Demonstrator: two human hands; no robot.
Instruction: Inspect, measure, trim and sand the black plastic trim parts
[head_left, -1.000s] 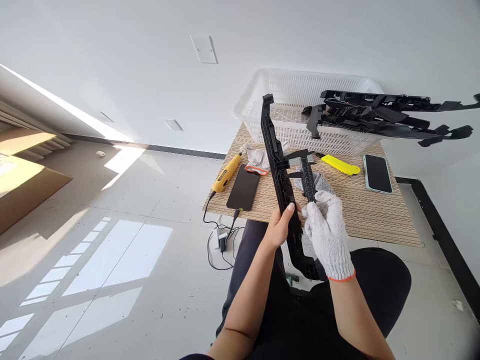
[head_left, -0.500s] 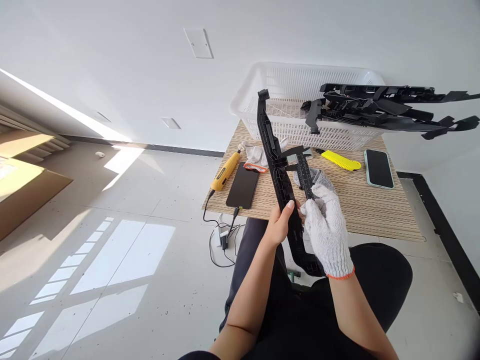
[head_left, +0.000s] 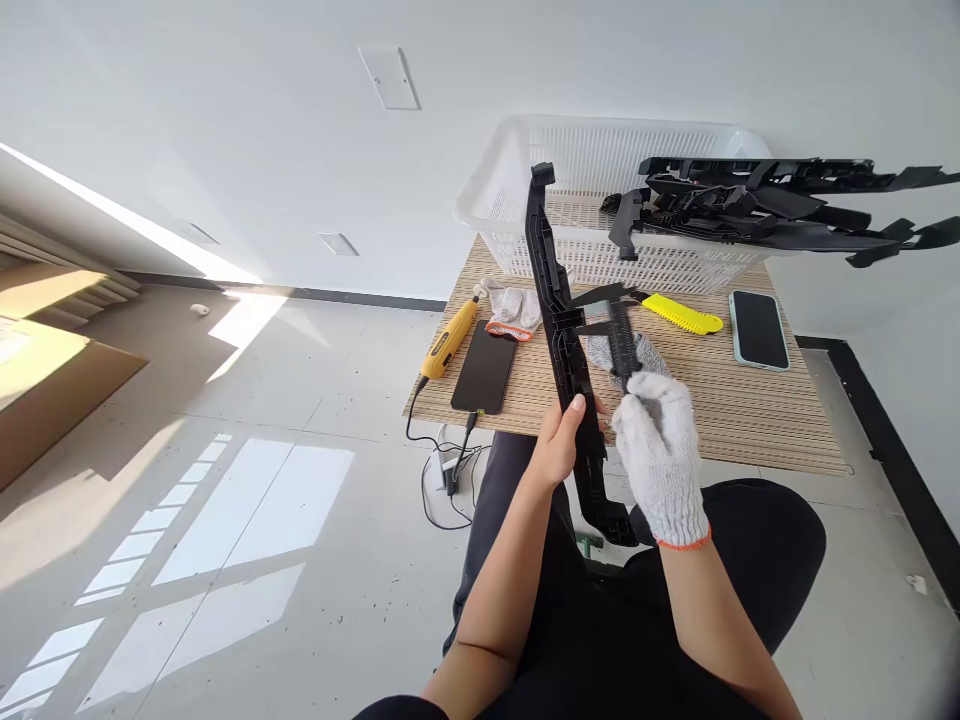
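Note:
My bare left hand grips a long black plastic trim part near its lower half and holds it upright over the table's front edge. In my right hand, which wears a white knit glove, is a black caliper. Its jaws sit against the right side of the trim part, about halfway up. Both hands are closed around what they hold.
On the striped wooden table lie a yellow rotary tool, a dark phone on a cable, a spare glove, a yellow scraper and a second phone. A white basket holds several black trim parts.
The trim part has tilted slightly more upright and its top has risen. My right hand has shifted the caliper a little to the right and upward along the part.

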